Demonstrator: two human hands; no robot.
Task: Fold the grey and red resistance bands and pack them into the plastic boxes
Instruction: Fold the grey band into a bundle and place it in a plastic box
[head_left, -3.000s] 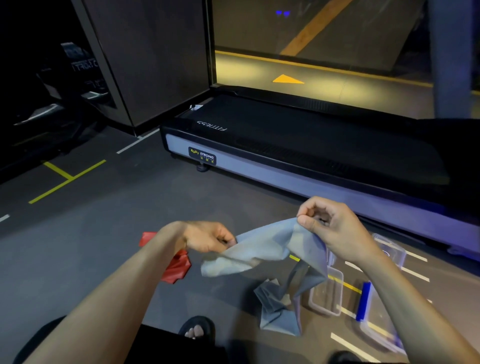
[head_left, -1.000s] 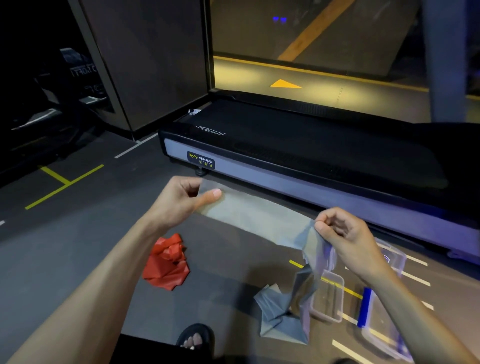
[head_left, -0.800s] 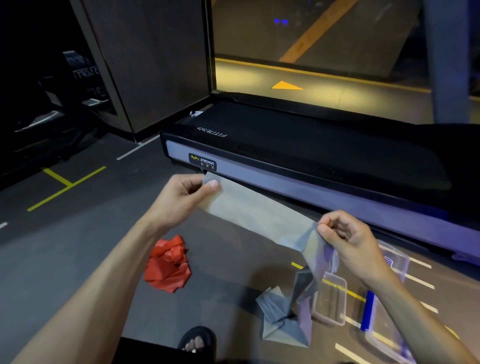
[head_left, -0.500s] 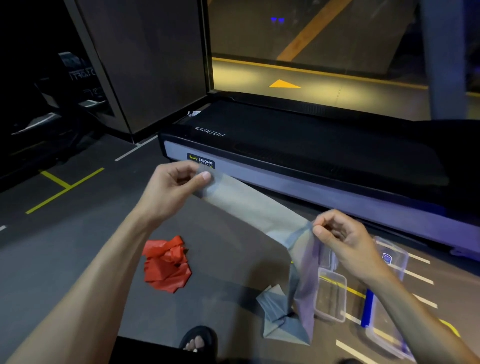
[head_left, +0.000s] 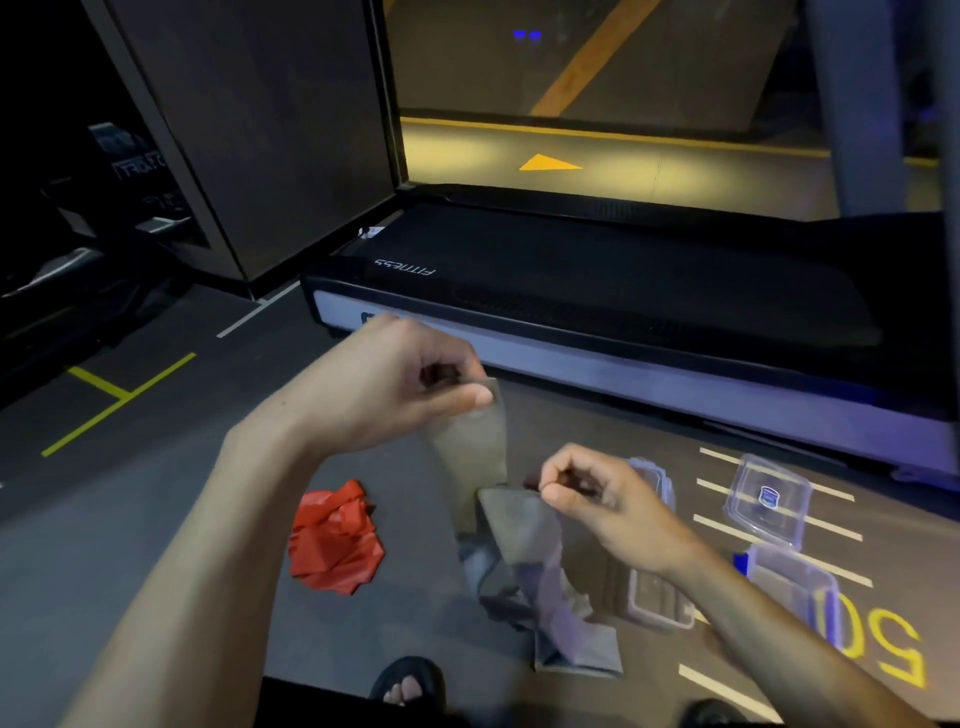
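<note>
My left hand (head_left: 395, 384) pinches the top end of the grey resistance band (head_left: 475, 452), held up in front of me. Lower and to the right, my right hand (head_left: 597, 499) pinches a fold of the same band. The rest of the grey band hangs down and lies crumpled on the floor. The red resistance band (head_left: 335, 540) lies bunched on the floor to the left. A clear plastic box (head_left: 657, 600) stands open on the floor under my right wrist, and another box with a blue clip (head_left: 795, 587) stands further right.
A clear lid (head_left: 769, 499) lies on the floor at the right. A black treadmill deck (head_left: 597, 291) runs across the view behind my hands. My sandalled foot (head_left: 408, 683) shows at the bottom edge. Yellow and white lines mark the dark floor.
My left hand has swung right and toward my right hand, so the grey band's stretched span now hangs short and nearly upright between them. My right hand dropped slightly.
</note>
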